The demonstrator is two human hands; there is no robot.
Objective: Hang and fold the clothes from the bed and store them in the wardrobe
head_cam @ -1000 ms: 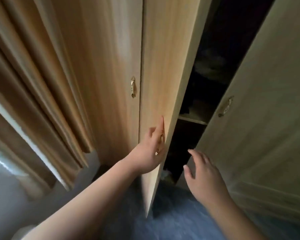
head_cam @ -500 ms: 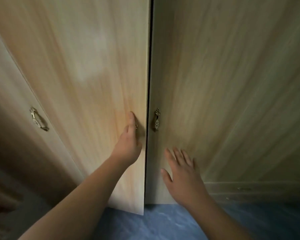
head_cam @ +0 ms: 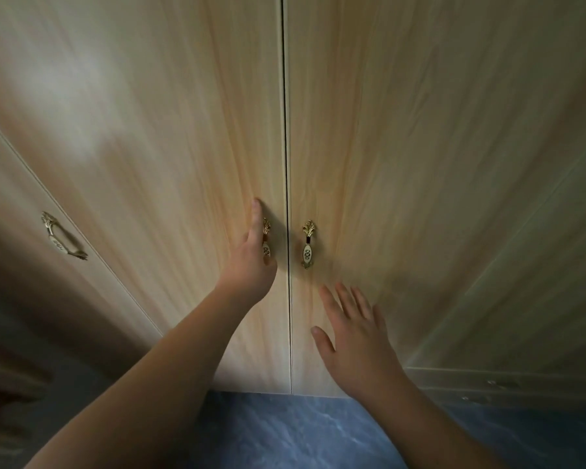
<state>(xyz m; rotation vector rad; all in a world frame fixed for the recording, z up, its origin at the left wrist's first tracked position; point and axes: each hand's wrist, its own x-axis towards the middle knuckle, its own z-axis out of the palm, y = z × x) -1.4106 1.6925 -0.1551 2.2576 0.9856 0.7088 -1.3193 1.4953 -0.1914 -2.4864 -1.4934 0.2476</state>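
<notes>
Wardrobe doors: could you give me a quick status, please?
Left hand flat on left door, beside its handle. Right hand open at right door. Both doors shut. Nothing in the way.

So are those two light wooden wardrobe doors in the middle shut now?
Shut. The left light wooden door and right light wooden door sit flush, with only a thin dark seam between them. The left hand rests by its handle.

My left hand (head_cam: 251,265) and right hand (head_cam: 356,340) are bare, no rings, no watch; both forearms show uncovered, no sleeve reaching them.
</notes>
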